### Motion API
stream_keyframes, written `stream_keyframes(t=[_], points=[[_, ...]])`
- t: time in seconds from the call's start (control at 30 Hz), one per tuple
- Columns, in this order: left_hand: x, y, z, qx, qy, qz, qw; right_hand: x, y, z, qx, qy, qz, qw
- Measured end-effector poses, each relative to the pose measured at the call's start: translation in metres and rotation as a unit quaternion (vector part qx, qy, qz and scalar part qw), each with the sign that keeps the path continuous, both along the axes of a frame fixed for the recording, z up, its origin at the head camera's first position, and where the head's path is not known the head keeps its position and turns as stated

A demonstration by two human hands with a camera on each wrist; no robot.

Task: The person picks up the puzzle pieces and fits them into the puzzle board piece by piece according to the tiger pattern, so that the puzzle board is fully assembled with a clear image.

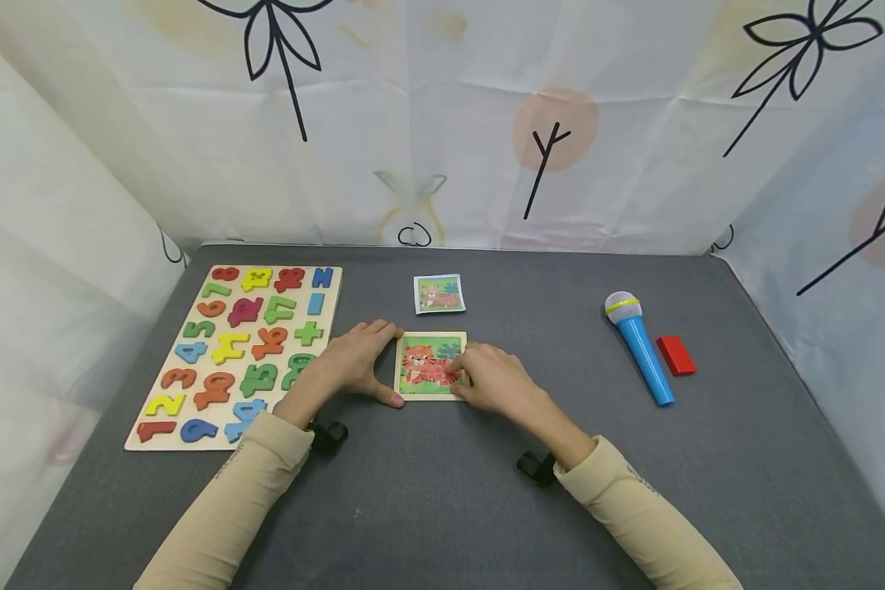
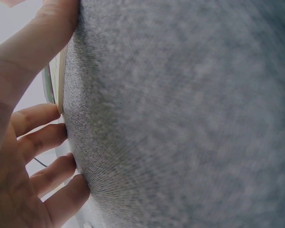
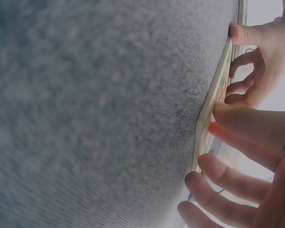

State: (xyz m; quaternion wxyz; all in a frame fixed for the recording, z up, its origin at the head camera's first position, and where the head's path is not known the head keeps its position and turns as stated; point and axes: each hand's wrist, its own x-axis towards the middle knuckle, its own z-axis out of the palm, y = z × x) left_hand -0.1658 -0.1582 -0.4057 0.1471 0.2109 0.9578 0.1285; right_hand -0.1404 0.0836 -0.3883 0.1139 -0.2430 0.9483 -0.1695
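A small square wooden tiger puzzle (image 1: 420, 374) with a pale frame lies flat on the grey table. My left hand (image 1: 360, 359) rests along its left side, with the thumb at the near corner and the fingertips at the far corner. From the right, my right hand (image 1: 496, 378) touches the puzzle's picture with the index finger, while the thumb lies at the near right edge. In the right wrist view the thumb and index finger meet the puzzle (image 3: 213, 102), the other fingers spread beside it. Part of the picture is hidden under the right fingers.
Beyond the puzzle lies a small picture card (image 1: 439, 294) with a pink animal. A wooden number board (image 1: 164, 392) with colourful pieces lies left, partly behind the left forearm. To the right are a blue toy microphone (image 1: 644, 354) and a red block (image 1: 676, 356). White patterned cloth (image 1: 472, 123) surrounds the table.
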Motion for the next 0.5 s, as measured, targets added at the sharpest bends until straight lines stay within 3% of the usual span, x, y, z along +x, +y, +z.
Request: stream_keyframes(t=[0.5], points=[[0.0010, -0.0004, 0.0001, 0.005, 0.004, -0.002, 1.0000, 0.0022, -0.0022, -0.0013, 0.003, -0.005, -0.029, 0.9995]])
